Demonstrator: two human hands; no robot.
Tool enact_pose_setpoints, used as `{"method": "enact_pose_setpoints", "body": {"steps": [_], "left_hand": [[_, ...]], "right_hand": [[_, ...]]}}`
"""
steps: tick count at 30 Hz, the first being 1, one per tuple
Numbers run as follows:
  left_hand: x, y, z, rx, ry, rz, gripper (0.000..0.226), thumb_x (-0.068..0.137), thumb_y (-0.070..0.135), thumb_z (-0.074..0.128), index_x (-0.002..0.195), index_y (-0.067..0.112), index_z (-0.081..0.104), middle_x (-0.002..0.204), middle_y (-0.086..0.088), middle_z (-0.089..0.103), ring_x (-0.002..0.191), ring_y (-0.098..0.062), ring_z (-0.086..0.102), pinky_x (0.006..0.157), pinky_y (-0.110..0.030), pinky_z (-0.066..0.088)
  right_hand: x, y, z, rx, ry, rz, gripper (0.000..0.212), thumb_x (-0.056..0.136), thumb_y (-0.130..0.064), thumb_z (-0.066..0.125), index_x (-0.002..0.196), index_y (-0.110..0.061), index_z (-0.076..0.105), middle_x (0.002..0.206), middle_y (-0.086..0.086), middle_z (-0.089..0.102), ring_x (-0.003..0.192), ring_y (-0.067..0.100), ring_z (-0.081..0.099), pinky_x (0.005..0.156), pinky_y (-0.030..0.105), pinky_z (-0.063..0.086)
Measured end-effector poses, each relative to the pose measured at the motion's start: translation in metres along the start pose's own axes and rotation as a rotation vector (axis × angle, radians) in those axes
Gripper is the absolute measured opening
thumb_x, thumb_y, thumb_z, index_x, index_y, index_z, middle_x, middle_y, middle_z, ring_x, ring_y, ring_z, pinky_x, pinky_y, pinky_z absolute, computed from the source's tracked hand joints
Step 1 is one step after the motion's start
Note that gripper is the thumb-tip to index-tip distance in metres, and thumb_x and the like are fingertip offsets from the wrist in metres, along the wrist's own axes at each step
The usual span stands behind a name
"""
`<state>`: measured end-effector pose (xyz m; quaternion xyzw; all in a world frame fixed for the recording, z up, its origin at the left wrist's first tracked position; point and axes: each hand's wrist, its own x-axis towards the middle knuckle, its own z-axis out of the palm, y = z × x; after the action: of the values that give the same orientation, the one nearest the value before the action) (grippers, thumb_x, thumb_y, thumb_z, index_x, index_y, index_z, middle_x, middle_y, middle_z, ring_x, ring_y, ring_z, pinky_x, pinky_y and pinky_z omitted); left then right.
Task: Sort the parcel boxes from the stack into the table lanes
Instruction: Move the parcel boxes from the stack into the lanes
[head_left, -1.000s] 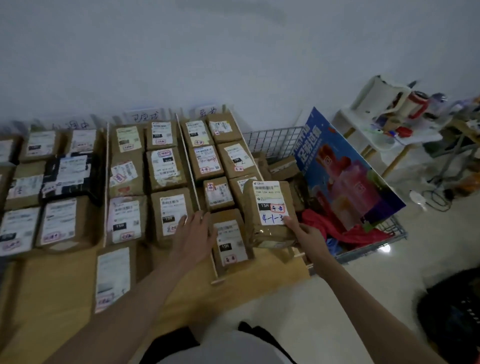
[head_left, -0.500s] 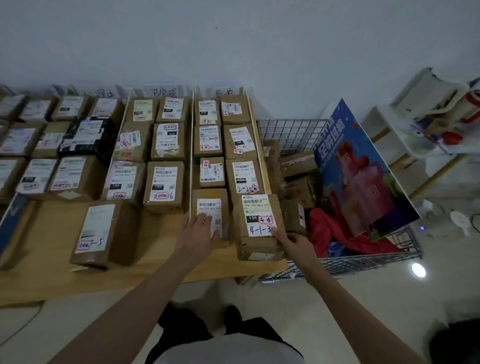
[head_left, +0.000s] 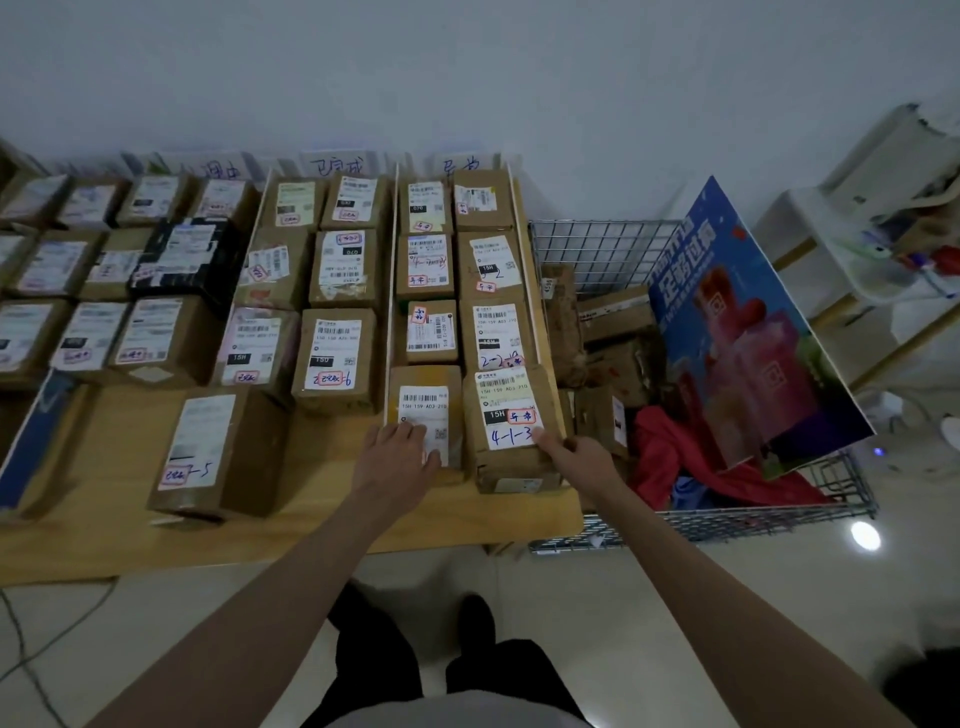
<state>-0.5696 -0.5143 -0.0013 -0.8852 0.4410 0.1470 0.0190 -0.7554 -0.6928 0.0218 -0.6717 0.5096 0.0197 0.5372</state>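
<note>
Nearest, the left hand (head_left: 397, 457) lies flat, fingers (head_left: 415, 434) straight, pressing the label of a brown parcel box (head_left: 426, 410) at the near end of the rightmost lane. At 3 o'clock from it, the right hand (head_left: 576, 457) grips the near right corner of the parcel marked "4-1-3" (head_left: 511, 421), thumb on its label, the other fingers curled round the side. Both boxes sit on the wooden counter (head_left: 322, 525), touching side by side. Beyond, toward 12 o'clock, labelled parcels fill the lanes between white dividers (head_left: 389, 291). At 2 o'clock stands a wire basket (head_left: 602, 249) holding more boxes, red cloth (head_left: 670, 452) and a blue poster (head_left: 748, 332).
</note>
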Motion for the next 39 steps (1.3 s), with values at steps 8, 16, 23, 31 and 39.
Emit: {"method": "enact_pose_setpoints", "body": {"steps": [8,16,23,31,39], "left_hand": [[-0.003,-0.003,0.005,-0.005,-0.002,0.005,0.049,0.101,0.046,0.032,0.139,0.019,0.045,0.142,0.000,0.049,0.133,-0.019,0.041,0.117,-0.040,0.021],[-0.003,-0.006,0.005,-0.016,0.013,0.016,0.046,0.101,0.044,0.033,0.137,0.019,0.045,0.140,-0.001,0.050,0.132,-0.019,0.042,0.117,-0.039,0.020],[0.000,-0.008,0.004,-0.038,0.017,0.021,0.047,0.101,0.043,0.034,0.140,0.019,0.045,0.142,0.001,0.050,0.135,-0.017,0.040,0.118,-0.039,0.018],[0.002,-0.012,0.005,-0.029,0.008,0.033,0.049,0.101,0.043,0.034,0.143,0.019,0.043,0.143,0.002,0.049,0.136,-0.016,0.039,0.119,-0.040,0.018],[0.010,-0.011,0.002,-0.009,0.024,0.047,0.046,0.100,0.044,0.036,0.138,0.020,0.046,0.137,0.002,0.052,0.128,-0.017,0.046,0.116,-0.039,0.024]], "right_hand": [[0.013,-0.001,0.008,0.022,-0.001,0.041,0.064,0.087,-0.059,0.064,0.103,0.003,0.070,0.106,0.017,0.070,0.094,0.024,0.068,0.086,0.042,0.056],[0.025,-0.006,0.003,0.029,-0.089,0.100,0.047,0.085,-0.058,0.066,0.093,-0.012,0.066,0.111,0.008,0.067,0.092,0.017,0.062,0.074,0.029,0.048],[0.030,-0.012,0.000,0.041,-0.092,0.077,0.052,0.089,-0.056,0.062,0.107,-0.007,0.065,0.114,0.009,0.066,0.098,0.022,0.061,0.065,0.025,0.044],[0.038,-0.016,0.000,0.044,-0.073,0.061,0.055,0.090,-0.055,0.062,0.109,-0.004,0.067,0.111,0.009,0.067,0.095,0.021,0.061,0.068,0.026,0.044],[0.041,-0.002,0.009,0.032,-0.047,0.068,0.046,0.091,-0.047,0.066,0.116,-0.008,0.062,0.117,0.009,0.066,0.103,0.021,0.063,0.075,0.026,0.051]]}}
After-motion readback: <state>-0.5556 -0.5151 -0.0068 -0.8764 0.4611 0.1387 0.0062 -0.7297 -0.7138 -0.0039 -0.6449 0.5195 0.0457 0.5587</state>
